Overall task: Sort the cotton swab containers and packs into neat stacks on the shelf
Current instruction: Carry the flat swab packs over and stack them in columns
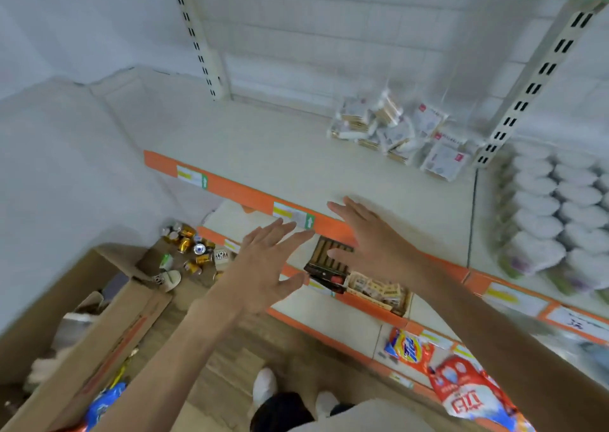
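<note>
A cardboard box (82,316) stands on the floor at left. The left hand (263,263) and right hand (369,237) reach over the shelf's (263,141) orange edge, fingers spread, holding nothing. The cotton swab packs (395,131) lie jumbled at the shelf's rear right, beside stacked round containers (543,210).
</note>
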A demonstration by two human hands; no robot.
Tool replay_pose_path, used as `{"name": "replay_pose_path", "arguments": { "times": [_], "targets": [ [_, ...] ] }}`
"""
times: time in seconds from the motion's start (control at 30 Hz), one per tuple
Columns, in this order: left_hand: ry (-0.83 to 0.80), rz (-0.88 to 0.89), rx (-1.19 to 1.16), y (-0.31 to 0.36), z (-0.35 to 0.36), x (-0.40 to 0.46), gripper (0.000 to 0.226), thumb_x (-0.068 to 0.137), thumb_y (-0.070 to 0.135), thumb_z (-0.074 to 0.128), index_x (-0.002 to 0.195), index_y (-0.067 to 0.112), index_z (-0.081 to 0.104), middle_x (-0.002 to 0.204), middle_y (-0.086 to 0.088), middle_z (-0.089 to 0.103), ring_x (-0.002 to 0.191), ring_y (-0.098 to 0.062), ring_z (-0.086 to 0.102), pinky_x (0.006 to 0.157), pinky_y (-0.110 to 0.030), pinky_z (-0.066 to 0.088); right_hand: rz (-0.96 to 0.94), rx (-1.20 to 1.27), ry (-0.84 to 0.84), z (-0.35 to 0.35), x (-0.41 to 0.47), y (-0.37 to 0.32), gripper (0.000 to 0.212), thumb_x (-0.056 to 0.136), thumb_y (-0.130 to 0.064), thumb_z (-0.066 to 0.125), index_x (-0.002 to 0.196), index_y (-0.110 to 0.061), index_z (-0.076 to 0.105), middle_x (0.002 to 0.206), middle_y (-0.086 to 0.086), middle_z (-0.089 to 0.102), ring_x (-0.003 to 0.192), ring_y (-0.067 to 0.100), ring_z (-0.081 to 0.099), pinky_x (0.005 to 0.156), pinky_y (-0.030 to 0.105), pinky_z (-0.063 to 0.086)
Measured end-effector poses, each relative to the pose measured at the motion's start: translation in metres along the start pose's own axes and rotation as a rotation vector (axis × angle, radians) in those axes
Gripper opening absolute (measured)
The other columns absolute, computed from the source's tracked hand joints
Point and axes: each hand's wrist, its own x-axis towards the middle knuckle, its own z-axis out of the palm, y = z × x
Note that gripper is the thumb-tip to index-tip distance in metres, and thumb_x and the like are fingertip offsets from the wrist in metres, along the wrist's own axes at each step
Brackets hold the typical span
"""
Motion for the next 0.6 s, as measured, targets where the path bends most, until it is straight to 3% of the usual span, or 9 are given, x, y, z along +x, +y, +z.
{"name": "replay_pose_path", "arguments": {
  "times": [0.17,0.3,0.43,0.6],
  "targets": [
    [-0.016,0.115,-0.058,-0.057,-0.006,0.058,0.07,0.088,0.06,0.045,0.154,0.042,0.026,0.161,0.001,0.03,0.153,-0.024,0.016,0.12,-0.044,0.015,0.111,0.003,0.036,-0.005,0.042,-0.009,0.082,0.095,-0.055,0.058,0.159,-0.038,0.009,0.169,-0.001,0.002,0.154,0.019,0.005,0.123,0.044,0.016],
    [-0.006,0.199,-0.118,-0.092,-0.027,0.102,0.072,0.084,0.066,0.035,0.152,0.048,0.019,0.162,0.002,0.029,0.153,-0.018,0.013,0.123,-0.04,0.013,0.166,0.055,0.108,-0.022,0.084,-0.021,0.082,0.095,-0.054,0.06,0.158,-0.042,0.009,0.168,-0.005,0.006,0.154,0.012,0.008,0.124,0.039,0.017],
    [-0.035,0.259,-0.09,-0.12,-0.05,0.153,0.071,0.093,0.052,0.054,0.155,0.041,0.022,0.163,0.004,0.027,0.153,-0.014,0.012,0.121,-0.035,0.011,0.26,0.01,0.169,-0.036,0.12,-0.026,0.084,0.095,-0.05,0.061,0.159,-0.038,0.009,0.167,-0.004,0.011,0.154,0.013,0.01,0.124,0.037,0.018],
    [-0.04,0.359,-0.062,-0.12,-0.073,0.233,0.07,0.092,0.042,0.065,0.154,0.033,0.033,0.157,0.002,0.035,0.146,-0.02,0.03,0.116,-0.042,0.029,0.383,0.016,0.26,-0.052,0.125,-0.02,0.083,0.095,-0.045,0.064,0.159,-0.033,0.014,0.166,-0.006,0.016,0.151,0.017,0.022,0.12,0.034,0.023]
  ]
}}
